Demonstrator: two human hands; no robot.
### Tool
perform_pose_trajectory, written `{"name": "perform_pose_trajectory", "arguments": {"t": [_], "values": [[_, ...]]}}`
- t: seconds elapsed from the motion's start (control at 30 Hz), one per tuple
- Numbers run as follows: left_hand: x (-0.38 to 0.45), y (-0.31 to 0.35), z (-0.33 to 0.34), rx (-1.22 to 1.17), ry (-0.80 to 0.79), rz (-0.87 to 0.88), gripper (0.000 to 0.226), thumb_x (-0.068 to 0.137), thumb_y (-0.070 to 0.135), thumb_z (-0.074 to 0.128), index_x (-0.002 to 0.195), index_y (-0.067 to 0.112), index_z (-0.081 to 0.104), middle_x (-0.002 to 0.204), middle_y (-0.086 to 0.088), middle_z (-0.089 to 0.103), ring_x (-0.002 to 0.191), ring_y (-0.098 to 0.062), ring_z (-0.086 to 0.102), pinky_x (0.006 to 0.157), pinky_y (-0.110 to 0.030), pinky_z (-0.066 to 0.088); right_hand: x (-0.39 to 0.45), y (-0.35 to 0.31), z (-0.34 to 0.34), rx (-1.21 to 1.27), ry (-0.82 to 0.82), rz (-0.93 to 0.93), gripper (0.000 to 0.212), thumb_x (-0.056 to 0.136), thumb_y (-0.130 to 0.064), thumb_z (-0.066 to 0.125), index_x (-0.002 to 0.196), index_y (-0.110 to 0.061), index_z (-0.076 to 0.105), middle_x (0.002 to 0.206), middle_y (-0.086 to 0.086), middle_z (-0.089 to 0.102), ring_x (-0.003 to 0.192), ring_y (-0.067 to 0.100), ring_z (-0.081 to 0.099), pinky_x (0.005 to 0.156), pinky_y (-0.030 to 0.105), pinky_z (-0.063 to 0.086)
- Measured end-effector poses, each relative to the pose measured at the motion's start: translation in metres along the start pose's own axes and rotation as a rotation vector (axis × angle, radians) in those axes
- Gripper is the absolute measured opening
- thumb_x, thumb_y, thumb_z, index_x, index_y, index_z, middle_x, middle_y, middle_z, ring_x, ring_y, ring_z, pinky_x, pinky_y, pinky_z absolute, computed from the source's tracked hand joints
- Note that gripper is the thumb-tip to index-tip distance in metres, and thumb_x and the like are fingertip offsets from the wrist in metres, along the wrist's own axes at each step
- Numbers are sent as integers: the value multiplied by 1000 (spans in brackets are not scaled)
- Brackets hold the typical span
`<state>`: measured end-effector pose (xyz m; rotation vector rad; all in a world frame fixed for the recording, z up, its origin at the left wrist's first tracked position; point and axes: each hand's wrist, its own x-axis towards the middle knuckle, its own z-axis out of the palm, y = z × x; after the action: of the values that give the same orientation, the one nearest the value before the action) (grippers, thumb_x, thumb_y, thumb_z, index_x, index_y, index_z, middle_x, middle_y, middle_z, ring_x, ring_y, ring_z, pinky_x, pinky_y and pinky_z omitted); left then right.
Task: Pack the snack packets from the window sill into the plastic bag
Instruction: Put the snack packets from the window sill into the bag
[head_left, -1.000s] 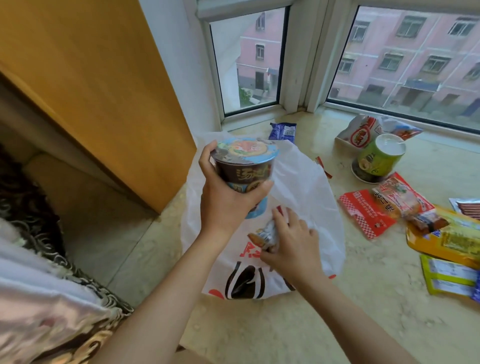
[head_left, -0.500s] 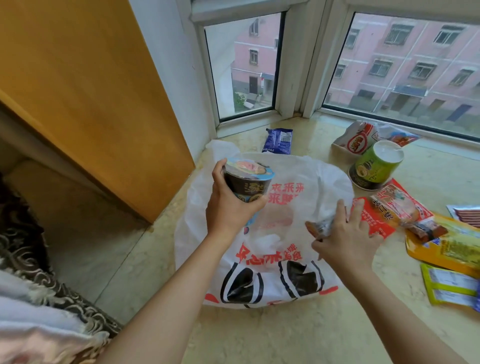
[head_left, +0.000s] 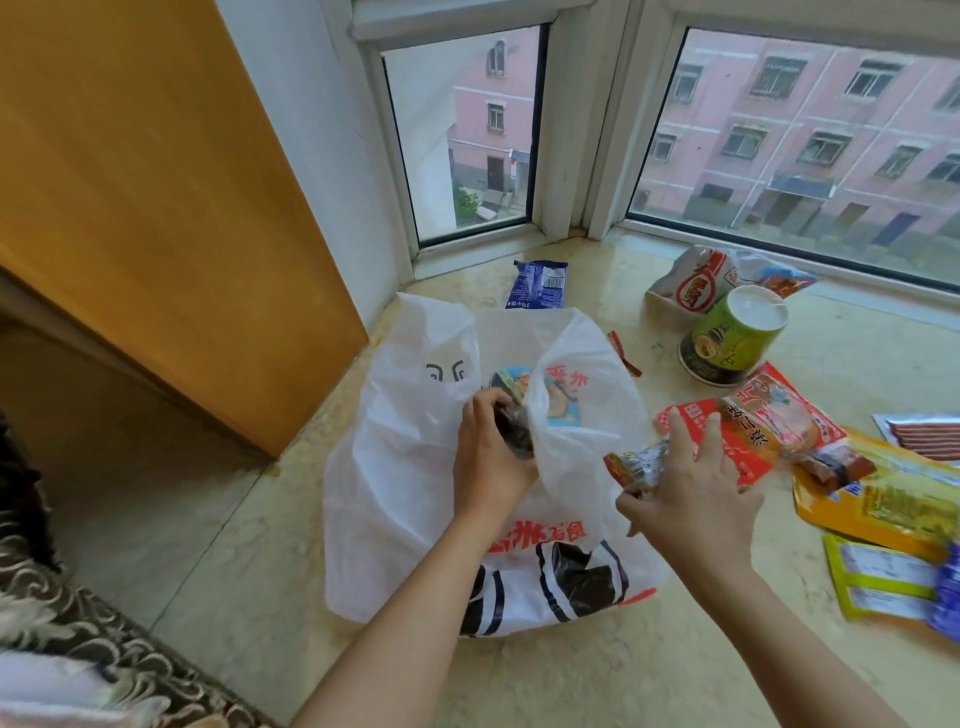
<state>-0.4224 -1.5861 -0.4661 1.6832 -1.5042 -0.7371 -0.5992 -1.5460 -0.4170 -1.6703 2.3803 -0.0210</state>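
While left hand (head_left: 491, 462) grips noodle cup (head_left: 514, 410) in plastic bag (head_left: 405, 467), right hand (head_left: 691, 499) apparently pinches small packet (head_left: 636, 464)

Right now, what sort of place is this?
Probably a room in a flat: a marble window sill in a bay window facing a pink apartment block, with patterned bedding beside it.

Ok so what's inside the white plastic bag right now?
Inside the plastic bag, the noodle cup shows at the mouth, gripped by the left hand. The film covers its lower part and anything deeper.
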Motion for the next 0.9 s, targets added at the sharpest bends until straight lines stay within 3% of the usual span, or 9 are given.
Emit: {"name": "perform_pose_trajectory", "arguments": {"t": [0.13,0.27,0.37,0.43,0.5,0.63,0.73,0.83,0.9], "values": [[-11,-14,10,-39,29,26,63,64,24,84,98,30,31,122,2,40,102,-16,52,70,-24,48,-2,0,1,30,4,-28,101,70,-46,68,150,-28,10,160,8,1,141,30,23,103,55,27],[-17,-23,8,6,12,-21,59,67,31,83,95,23,31,116,3,38,98,-17,51,60,-15,39,-6,-1,4,38,23,-52,102,70,-49,70,150,-30,9,160,5,3,142,28,23,105,55,26],[-21,-23,-1,79,-10,59,56,73,26,79,111,24,39,131,2,39,121,-16,44,81,-25,48,-10,3,5,46,14,-46,102,70,-50,70,150,-33,9,160,5,7,142,26,23,105,55,27],[-19,-21,-13,180,69,184,55,73,11,74,118,21,43,137,0,40,128,-16,38,99,-33,45,-15,5,2,61,47,-61,100,68,-50,70,149,-34,14,159,4,12,140,26,27,101,52,33],[-8,-17,-26,357,165,327,55,71,4,70,119,18,45,138,-4,44,129,-22,38,104,-40,41,-24,3,-4,86,115,-107,98,65,-49,73,148,-31,23,157,3,19,136,26,33,93,47,35],[30,-11,-39,754,101,363,68,79,22,66,137,22,30,148,-11,40,139,-28,33,115,-53,11,-40,-19,-17,159,198,-253,97,59,-48,77,142,-28,33,151,6,33,129,28,43,85,44,35],[49,-2,-41,850,-31,200,66,92,44,50,147,21,21,128,-3,57,123,-22,49,111,-54,-15,-43,-43,-22,165,264,-375,96,54,-45,79,139,-26,37,144,9,42,116,29,53,78,43,40],[56,6,-43,788,-64,55,59,91,54,48,138,21,34,110,1,66,109,-22,57,110,-53,6,-40,-65,-26,153,287,-445,96,52,-43,79,139,-25,42,142,8,43,112,27,54,77,42,41],[55,10,-49,746,-58,18,57,85,60,55,127,24,46,103,3,68,104,-20,59,96,-44,17,-36,-75,-26,134,306,-489,96,52,-42,79,139,-23,42,143,8,43,111,28,56,78,42,41]]}}
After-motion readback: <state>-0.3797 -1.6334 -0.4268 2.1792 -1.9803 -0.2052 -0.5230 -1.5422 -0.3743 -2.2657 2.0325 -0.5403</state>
